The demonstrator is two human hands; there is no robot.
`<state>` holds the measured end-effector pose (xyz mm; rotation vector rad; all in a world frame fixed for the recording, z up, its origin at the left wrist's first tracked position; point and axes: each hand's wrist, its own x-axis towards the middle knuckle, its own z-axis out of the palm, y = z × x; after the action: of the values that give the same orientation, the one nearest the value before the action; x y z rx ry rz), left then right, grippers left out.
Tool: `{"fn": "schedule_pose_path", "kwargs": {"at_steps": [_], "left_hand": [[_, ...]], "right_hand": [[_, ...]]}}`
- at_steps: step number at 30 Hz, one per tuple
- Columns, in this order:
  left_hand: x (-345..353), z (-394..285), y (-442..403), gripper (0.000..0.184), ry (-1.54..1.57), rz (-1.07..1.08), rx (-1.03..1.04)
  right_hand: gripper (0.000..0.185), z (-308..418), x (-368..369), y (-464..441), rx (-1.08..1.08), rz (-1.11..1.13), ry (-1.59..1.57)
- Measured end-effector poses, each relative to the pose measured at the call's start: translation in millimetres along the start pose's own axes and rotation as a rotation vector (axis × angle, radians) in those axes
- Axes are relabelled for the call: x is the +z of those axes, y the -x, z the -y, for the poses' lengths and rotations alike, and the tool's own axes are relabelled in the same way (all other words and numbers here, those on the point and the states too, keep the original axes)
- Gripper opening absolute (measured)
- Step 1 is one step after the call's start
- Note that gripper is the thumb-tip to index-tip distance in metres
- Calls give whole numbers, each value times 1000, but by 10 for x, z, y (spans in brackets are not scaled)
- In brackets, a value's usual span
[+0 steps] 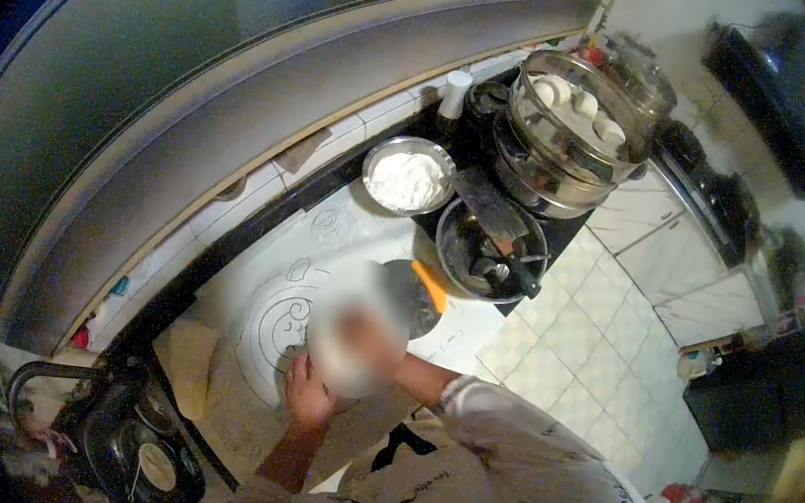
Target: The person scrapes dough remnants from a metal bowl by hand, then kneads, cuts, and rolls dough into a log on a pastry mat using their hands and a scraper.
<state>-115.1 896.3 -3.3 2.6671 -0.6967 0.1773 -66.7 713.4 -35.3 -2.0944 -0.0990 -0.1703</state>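
My left hand (307, 396) rests low over the white printed mat (263, 320), its fingers curled at the edge of a blurred pale patch; what they hold is hidden. Reaching in from the right, my right hand (362, 337) lies within that blur, so its fingers cannot be made out. Just beyond it is a dark round item with an orange edge (428, 287). A metal bowl of white powder (409, 177) stands farther back, beside a metal bowl (460, 274) with a cleaver (491, 205) across it.
Stacked steamers (552, 179) hold several white pieces (584, 104) at the back right. A white-capped bottle (454, 97) stands by the tiled wall. The black sink (102, 446) and its faucet (31, 369) are at lower left. A wooden board (184, 366) lies near the sink.
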Motion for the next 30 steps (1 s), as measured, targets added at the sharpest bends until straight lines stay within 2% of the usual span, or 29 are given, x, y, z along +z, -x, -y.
{"fn": "schedule_pose_path", "kwargs": {"at_steps": [1, 3, 5, 7, 9, 11, 12, 14, 16, 17, 18, 19, 21, 24, 26, 28, 30], "left_hand": [[-13, -31, 53, 54, -83, -85, 56], [10, -152, 118, 44, 108, -26, 72], [235, -55, 332, 39, 97, -76, 120], [301, -24, 373, 40, 73, 59, 64], [356, 40, 322, 48, 254, 391, -64], [120, -22, 356, 53, 296, 204, 56], [60, -52, 379, 56, 316, 103, 130], [416, -2, 619, 59, 3, 65, 197], [396, -5, 562, 61, -92, 92, 183], [335, 4, 496, 62, -29, 144, 125], [196, 17, 388, 64, 37, 195, 70], [116, 48, 309, 65, 233, 153, 30], [14, 149, 210, 68, 610, 54, -54], [344, 187, 261, 74, 474, 79, -34], [399, 226, 234, 76, 425, 19, -48], [202, 243, 194, 76, 312, 43, -32], [93, 310, 198, 74, 343, 69, -50]], "right_hand": [[35, 116, -28, -95, -10, 88, -21], [37, 206, 152, -354, 151, 177, -62], [45, 24, 506, -452, 131, 143, 131], [44, 653, 217, -577, 421, 288, -9], [46, 661, 391, -450, 411, 393, 166], [45, 595, 552, -164, 224, 378, 421], [43, 595, 579, -44, 76, 272, 412], [40, 632, 579, 152, -196, 45, 378], [35, 385, 775, 14, -127, 164, 670], [33, 239, 867, -83, -90, 226, 819], [31, 273, 862, -276, -96, 107, 688], [28, 305, 857, -498, -102, -12, 557], [30, 249, 983, -837, -270, -211, 529], [36, 217, 1080, -1245, -187, -109, 667], [42, 293, 1126, -1383, -18, -46, 645], [53, 482, 1050, -1353, 104, 62, 676], [56, 524, 987, -1145, 138, 122, 614]]}}
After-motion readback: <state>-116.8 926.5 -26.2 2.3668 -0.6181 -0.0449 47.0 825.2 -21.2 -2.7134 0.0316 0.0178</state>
